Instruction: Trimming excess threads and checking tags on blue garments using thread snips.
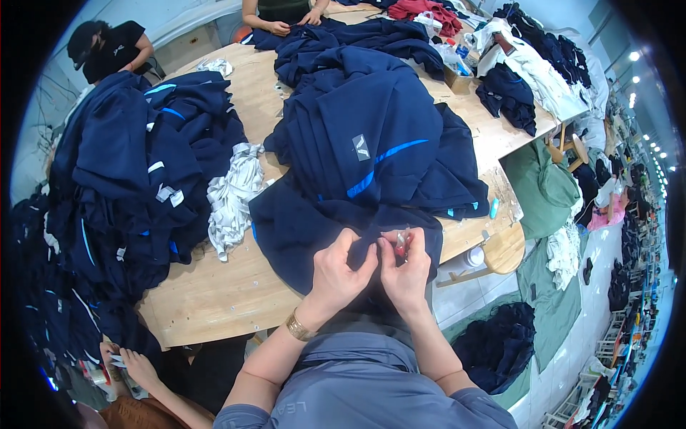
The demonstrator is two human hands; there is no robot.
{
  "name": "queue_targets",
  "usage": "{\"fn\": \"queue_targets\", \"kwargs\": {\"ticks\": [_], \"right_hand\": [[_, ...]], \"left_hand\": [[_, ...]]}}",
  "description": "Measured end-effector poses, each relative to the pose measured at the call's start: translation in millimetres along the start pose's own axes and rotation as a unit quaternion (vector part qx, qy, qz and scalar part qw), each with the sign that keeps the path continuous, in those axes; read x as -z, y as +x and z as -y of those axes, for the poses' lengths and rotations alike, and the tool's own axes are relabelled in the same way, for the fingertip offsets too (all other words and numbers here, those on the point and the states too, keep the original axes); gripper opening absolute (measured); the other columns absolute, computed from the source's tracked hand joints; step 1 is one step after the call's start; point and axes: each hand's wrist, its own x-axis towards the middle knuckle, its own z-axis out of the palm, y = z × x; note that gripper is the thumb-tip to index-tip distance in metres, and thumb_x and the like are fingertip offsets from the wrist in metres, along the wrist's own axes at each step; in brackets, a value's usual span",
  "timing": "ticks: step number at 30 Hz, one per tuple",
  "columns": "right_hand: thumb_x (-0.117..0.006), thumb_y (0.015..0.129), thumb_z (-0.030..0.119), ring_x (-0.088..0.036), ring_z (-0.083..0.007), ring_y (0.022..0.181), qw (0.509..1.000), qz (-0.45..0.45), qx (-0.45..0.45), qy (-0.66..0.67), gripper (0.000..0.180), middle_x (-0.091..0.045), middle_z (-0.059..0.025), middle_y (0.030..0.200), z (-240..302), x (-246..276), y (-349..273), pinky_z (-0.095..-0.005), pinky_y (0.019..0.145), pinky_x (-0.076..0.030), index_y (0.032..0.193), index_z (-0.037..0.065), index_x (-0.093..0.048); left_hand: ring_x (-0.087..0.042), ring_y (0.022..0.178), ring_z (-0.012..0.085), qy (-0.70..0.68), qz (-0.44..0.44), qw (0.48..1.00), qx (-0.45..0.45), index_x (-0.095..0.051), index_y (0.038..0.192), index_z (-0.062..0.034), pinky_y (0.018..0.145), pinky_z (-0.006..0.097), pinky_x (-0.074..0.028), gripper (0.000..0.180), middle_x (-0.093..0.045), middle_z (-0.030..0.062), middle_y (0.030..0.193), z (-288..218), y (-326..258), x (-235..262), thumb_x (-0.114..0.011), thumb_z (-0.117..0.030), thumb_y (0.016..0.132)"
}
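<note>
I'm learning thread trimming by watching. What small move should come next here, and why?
Probably close the small red snips in the right hand on the spot the left hand pinches up: both hands meet at the navy garment edge, blades right there.

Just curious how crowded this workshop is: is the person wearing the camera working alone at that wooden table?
No: another person's hands rest on navy cloth at the far end of the wooden table, and a person in black sits at its far left corner.

A small grey square label sits on the navy garment; white tags, perhaps paper, dot the left pile.
</note>
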Motion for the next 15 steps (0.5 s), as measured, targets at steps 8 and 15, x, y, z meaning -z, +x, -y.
{"fn": "queue_targets", "kwargs": {"ticks": [8, 15], "right_hand": [[-0.059, 0.080, -0.005, -0.053, -0.0165, 0.060, 0.995, -0.036, -0.065, 0.061, 0.020, -0.053, -0.0093, 0.075, -5, -11, -8, -0.0273, 0.056, -0.045, 0.080, 0.002, -0.041], [-0.059, 0.083, -0.004, -0.053, -0.0084, 0.083, 0.882, -0.005, -0.173, 0.438, 0.028, -0.056, -0.0088, 0.092, -8, -15, -19, -0.0189, 0.066, -0.046, 0.080, 0.007, -0.034]], "left_hand": [[-0.041, 0.053, 0.0042, -0.053, -0.027, 0.997, 0.047, -0.047, 0.072, -0.0012, 0.047, 0.024, -0.037, 0.020, -0.049, 0.0037, 0.056, 7, 0, -5, -0.066, -0.005, 0.076], [-0.051, 0.066, 0.0061, -0.263, -0.012, 0.954, 0.142, -0.051, 0.078, -0.0016, 0.060, 0.023, -0.043, 0.010, -0.058, 0.0014, 0.071, 42, 1, -8, -0.060, -0.003, 0.080]]}}
